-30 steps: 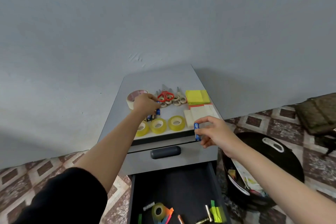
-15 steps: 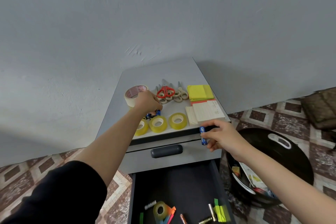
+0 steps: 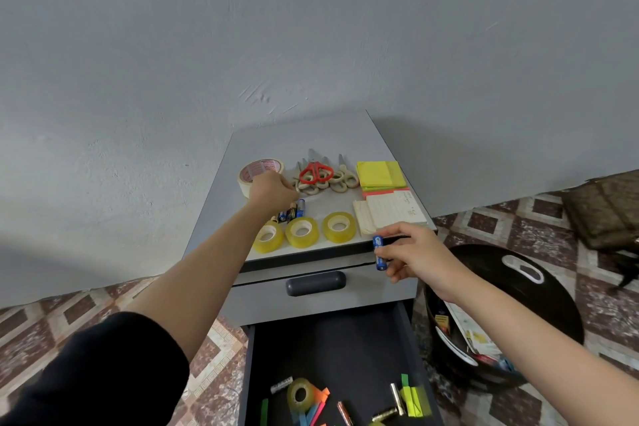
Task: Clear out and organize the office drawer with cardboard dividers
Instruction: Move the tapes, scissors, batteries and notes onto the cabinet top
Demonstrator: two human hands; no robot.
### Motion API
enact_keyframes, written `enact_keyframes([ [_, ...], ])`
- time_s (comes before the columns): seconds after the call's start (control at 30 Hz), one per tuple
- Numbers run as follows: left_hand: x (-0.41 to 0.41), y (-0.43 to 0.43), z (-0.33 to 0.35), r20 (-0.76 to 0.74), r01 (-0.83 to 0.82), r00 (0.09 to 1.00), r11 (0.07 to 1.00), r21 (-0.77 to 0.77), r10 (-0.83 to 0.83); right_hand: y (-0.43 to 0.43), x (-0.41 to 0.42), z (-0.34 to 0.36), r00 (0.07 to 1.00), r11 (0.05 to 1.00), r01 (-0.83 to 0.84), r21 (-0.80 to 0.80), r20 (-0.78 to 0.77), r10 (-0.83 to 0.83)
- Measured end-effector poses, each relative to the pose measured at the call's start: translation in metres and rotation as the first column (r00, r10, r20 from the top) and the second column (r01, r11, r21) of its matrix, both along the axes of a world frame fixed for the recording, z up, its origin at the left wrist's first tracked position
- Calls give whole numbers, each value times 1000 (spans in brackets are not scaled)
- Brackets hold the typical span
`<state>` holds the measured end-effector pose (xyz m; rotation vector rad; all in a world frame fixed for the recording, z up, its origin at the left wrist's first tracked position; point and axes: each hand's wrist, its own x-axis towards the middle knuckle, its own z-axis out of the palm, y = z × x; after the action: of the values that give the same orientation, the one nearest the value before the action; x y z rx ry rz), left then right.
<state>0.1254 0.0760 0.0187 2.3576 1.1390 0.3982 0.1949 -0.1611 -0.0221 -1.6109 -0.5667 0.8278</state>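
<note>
The lower drawer (image 3: 345, 339) of the grey cabinet (image 3: 304, 138) is pulled open. Inside lie a tape roll (image 3: 300, 394), coloured sticky flags (image 3: 413, 398), and loose batteries (image 3: 396, 394). My right hand (image 3: 415, 252) pinches a blue battery (image 3: 379, 252) upright in front of the cabinet's top edge. My left hand (image 3: 273, 190) rests on the cabinet top, its curled fingers on the upper ends of a few batteries (image 3: 292, 211); the fingertips are hidden.
The cabinet top holds a masking tape roll (image 3: 259, 168), scissors (image 3: 320, 175), yellow sticky notes (image 3: 378, 175), a lined notepad (image 3: 394, 209) and three yellow tape rolls (image 3: 302, 232). A black bin (image 3: 518, 287) with papers stands on the right, against the cabinet.
My right hand with the blue battery has sunk slightly, from the notepad's edge to the front of the closed upper drawer. My left hand stays at the batteries.
</note>
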Motion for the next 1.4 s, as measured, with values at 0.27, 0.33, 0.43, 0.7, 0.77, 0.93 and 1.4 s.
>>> enact_keyframes([
  [0.27, -49, -40, 1, 378, 16, 926, 998, -53, 5, 29, -20, 33, 991, 1000, 17, -17, 133, -15],
  [0.33, -66, -50, -4, 421, 19, 907, 997, -72, 13, 39, -22, 40, 984, 999, 20, -28, 179, -15],
  [0.43, -92, -67, -14, 463, 56, 886, 990, -131, 11, 54, -19, 51, 962, 997, 58, -44, 269, -44],
  [0.7, -142, -83, -54, 441, 145, 897, 964, -221, -34, 102, 2, 66, 821, 969, 67, -238, 565, 81],
  [0.77, -150, -82, -61, 428, 153, 903, 959, -238, -37, 115, 7, 62, 779, 943, 85, -323, 612, 139],
  [0.93, -162, -74, -76, 404, 163, 914, 944, -288, -34, 141, 18, 50, 704, 872, 150, -466, 670, 237],
  [1.4, -158, -69, -87, 403, 208, 914, 905, -371, -45, 160, 14, 40, 674, 816, 81, -573, 634, 379],
])
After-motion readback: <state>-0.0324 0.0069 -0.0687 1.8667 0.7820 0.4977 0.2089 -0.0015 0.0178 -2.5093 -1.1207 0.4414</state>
